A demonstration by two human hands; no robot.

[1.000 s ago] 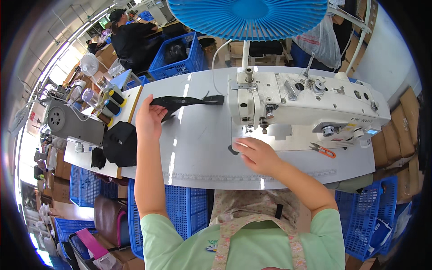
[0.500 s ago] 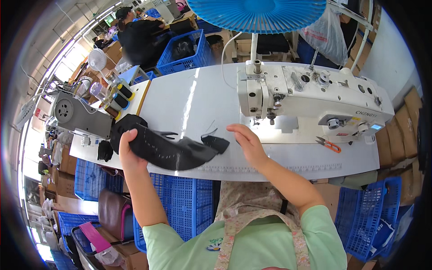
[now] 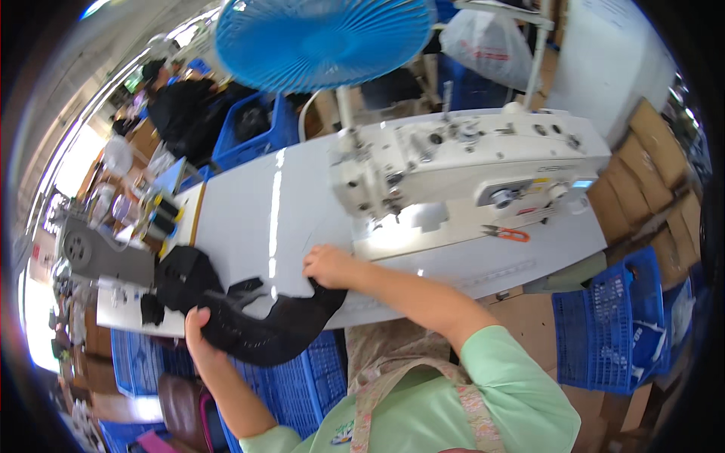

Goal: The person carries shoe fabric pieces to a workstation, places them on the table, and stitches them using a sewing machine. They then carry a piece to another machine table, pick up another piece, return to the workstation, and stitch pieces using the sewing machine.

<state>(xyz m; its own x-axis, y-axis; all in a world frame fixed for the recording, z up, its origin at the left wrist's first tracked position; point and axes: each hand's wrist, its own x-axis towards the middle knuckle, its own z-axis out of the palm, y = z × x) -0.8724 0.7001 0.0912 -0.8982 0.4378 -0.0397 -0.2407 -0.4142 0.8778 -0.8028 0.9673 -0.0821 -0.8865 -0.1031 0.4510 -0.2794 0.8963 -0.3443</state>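
Observation:
A black fabric piece (image 3: 264, 321) with a light stitch line stretches between my hands, over the front edge of the white sewing table (image 3: 234, 219). My left hand (image 3: 199, 336) grips its left part, thumb on top. The fingers of my right hand (image 3: 326, 266) are closed on its right end, left of the white sewing machine (image 3: 461, 162). More black fabric (image 3: 185, 275) lies beyond my left hand, beside a grey machine (image 3: 106, 257); whether it joins the held piece I cannot tell. A small black flap (image 3: 245, 285) shows behind the held piece.
Orange-handled thread snips (image 3: 507, 233) and a ruler strip (image 3: 498, 273) lie on the table's right part. A blue fan (image 3: 325, 41) hangs over the back. Thread spools (image 3: 162, 215) stand at left. Blue crates (image 3: 604, 325) stand below. A person in black (image 3: 181, 113) sits at far left.
My right hand, earlier apart from the fabric, now grips its right end. The fabric sags in a curve between my hands. The whole view has shifted and tilted, with the sewing machine further left.

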